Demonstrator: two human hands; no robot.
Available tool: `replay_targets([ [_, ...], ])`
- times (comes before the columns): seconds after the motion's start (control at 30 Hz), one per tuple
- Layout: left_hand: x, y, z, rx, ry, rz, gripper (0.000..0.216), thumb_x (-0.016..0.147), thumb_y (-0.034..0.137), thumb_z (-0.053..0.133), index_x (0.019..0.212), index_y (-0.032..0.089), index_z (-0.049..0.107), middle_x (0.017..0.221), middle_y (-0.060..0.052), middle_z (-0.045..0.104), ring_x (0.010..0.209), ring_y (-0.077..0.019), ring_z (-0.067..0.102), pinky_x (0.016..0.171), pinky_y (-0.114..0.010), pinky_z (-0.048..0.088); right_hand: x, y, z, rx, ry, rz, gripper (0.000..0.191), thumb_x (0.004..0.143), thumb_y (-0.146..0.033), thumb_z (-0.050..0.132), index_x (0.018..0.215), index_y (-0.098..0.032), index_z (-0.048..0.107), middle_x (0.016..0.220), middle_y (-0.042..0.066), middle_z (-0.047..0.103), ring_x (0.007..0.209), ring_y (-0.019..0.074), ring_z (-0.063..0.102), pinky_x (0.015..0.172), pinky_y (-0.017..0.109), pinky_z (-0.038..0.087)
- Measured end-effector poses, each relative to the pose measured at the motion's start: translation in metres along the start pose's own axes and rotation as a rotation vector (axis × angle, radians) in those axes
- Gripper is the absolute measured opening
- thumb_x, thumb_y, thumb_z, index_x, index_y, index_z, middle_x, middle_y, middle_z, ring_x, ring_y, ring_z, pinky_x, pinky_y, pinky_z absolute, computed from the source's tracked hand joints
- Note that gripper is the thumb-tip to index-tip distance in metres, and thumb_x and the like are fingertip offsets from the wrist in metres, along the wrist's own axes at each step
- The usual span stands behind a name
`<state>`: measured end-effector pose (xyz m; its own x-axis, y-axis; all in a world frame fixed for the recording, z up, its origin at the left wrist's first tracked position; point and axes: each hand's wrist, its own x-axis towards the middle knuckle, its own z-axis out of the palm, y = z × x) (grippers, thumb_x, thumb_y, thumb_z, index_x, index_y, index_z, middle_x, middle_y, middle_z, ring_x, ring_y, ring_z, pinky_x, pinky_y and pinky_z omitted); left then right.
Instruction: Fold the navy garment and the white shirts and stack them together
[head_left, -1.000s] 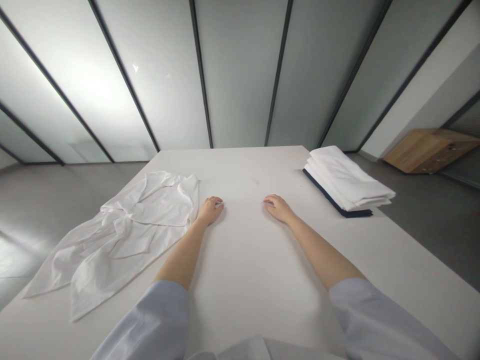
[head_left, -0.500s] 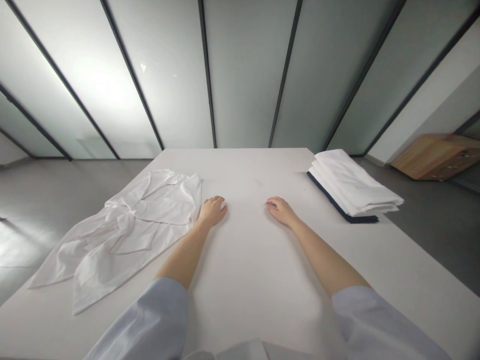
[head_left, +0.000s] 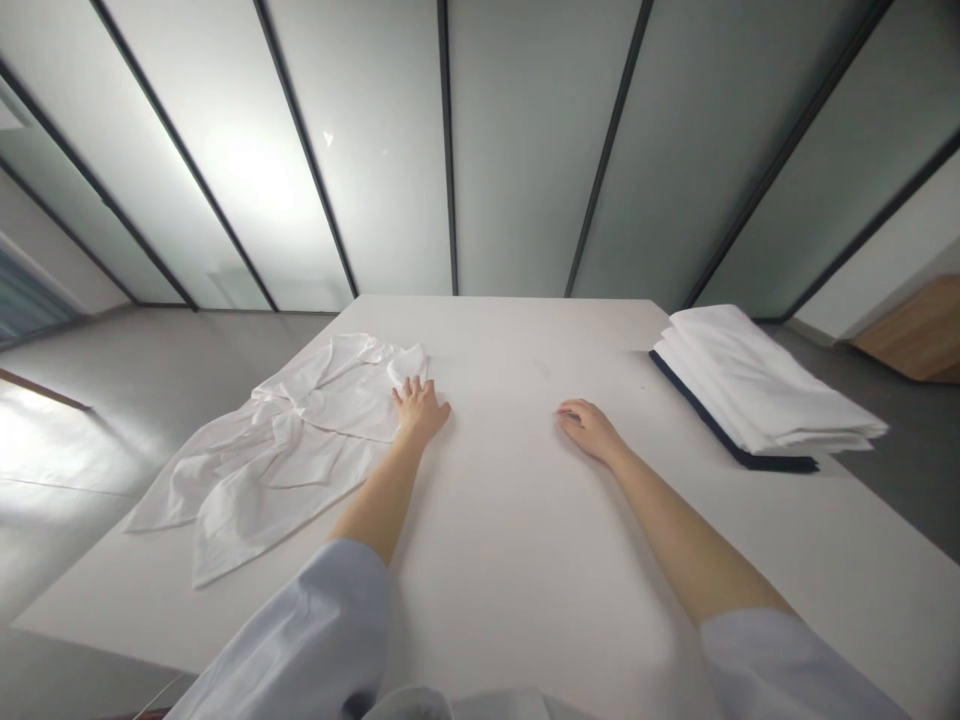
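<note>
A crumpled white garment (head_left: 330, 390), apparently a shirt or coat, lies spread on the left side of the white table (head_left: 510, 530). My left hand (head_left: 418, 408) is at its right edge, fingers spread and reaching over the cloth, with nothing gripped. Whether the fingertips press on the fabric I cannot tell. My right hand (head_left: 591, 428) rests on the bare tabletop right of centre, fingers loosely curved, thumb slightly apart, holding nothing. Further right sits a stack of folded white cloth (head_left: 757, 375) on top of a dark navy folded piece (head_left: 772, 462).
Frosted glass panels (head_left: 517, 150) with dark frames stand beyond the table's far edge. Grey floor (head_left: 180, 350) shows on both sides. A wooden piece of furniture (head_left: 919, 330) is at the far right. The folded stack reaches the table's right edge.
My left hand has spread its fingers and turned toward the white garment, now overlapping its right edge. The view has swung left, shifting everything rightward. My right hand stays on the table.
</note>
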<state>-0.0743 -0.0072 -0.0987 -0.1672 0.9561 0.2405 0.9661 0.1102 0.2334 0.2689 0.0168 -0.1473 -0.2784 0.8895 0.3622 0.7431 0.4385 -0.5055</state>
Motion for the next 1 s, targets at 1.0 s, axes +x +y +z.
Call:
replay_targets([
  [1.0, 0.05, -0.003, -0.008, 0.208, -0.497, 0.025, 0.073, 0.084, 0.071, 0.034, 0.128, 0.019, 0.062, 0.142, -0.019, 0.05, 0.13, -0.0397, 0.045, 0.097, -0.05, 0.041, 0.006, -0.02, 0.002, -0.004, 0.035, 0.231, 0.019, 0.085, -0.023, 0.053, 0.091, -0.02, 0.071, 0.106, 0.008, 0.07, 0.098, 0.0199, 0.064, 0.088, 0.031, 0.047],
])
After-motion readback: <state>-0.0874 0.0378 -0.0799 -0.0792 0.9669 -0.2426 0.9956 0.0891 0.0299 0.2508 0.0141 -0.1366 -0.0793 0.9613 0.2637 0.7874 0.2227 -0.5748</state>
